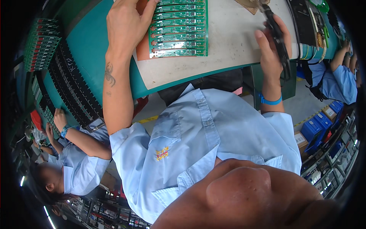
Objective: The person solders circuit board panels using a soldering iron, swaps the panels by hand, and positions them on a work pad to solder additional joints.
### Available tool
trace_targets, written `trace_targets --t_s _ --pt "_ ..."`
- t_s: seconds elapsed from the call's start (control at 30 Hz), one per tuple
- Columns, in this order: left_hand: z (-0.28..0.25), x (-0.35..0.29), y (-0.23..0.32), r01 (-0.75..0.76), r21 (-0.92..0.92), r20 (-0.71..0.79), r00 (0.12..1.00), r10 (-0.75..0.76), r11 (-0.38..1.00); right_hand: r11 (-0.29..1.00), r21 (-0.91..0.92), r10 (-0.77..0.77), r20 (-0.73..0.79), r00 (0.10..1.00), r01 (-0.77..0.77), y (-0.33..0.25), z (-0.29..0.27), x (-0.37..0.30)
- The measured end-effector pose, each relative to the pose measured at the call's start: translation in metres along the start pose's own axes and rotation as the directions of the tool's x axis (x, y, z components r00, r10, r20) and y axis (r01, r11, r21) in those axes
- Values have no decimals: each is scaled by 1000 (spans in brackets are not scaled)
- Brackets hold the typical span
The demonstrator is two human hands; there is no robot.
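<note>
A green circuit board panel (178, 28), made of several narrow strips, lies on an orange-brown sheet (143, 49) on the pale work mat. My left hand (126, 23) is at the panel's left side, its thumb reaching toward the upper left corner. The other fingertips run past the picture's top edge, so their grip is hidden. To the right of the panel, my right hand (275, 47) is closed around a long black hand tool (280, 40). Motion blurs the tool, and its exact kind cannot be made out.
A pale mat (232, 42) covers the green bench (87, 34). Black slotted racks (72, 82) and a stack of green boards (42, 45) stand at left. Cables and hand tools lie at far right. Co-workers in blue shirts sit on both sides; blue bins (318, 126) are behind.
</note>
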State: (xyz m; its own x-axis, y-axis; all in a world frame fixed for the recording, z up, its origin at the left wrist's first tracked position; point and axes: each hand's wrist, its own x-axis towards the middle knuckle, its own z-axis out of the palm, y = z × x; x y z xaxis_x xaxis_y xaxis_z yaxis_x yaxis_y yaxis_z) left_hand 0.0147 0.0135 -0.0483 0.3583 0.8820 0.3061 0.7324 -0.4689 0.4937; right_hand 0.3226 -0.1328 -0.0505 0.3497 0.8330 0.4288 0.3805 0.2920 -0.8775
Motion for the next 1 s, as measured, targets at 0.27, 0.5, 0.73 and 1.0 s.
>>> trace_targets --t_s 0.27,0.5,0.73,1.0 --pt "1 -2 -1 -36 -20 6 999 36 999 999 32 -31 240 970 24 -25 -2 -7" --pt "4 1 0 -71 -28 6 997 71 997 998 41 37 338 940 -54 -21 5 -8" --pt "4 1 5 -98 -44 -15 995 97 994 998 32 40 336 941 -54 -19 8 -8" --pt "3 1 10 -49 -69 -8 999 48 996 997 18 69 326 943 -79 -25 10 -10"
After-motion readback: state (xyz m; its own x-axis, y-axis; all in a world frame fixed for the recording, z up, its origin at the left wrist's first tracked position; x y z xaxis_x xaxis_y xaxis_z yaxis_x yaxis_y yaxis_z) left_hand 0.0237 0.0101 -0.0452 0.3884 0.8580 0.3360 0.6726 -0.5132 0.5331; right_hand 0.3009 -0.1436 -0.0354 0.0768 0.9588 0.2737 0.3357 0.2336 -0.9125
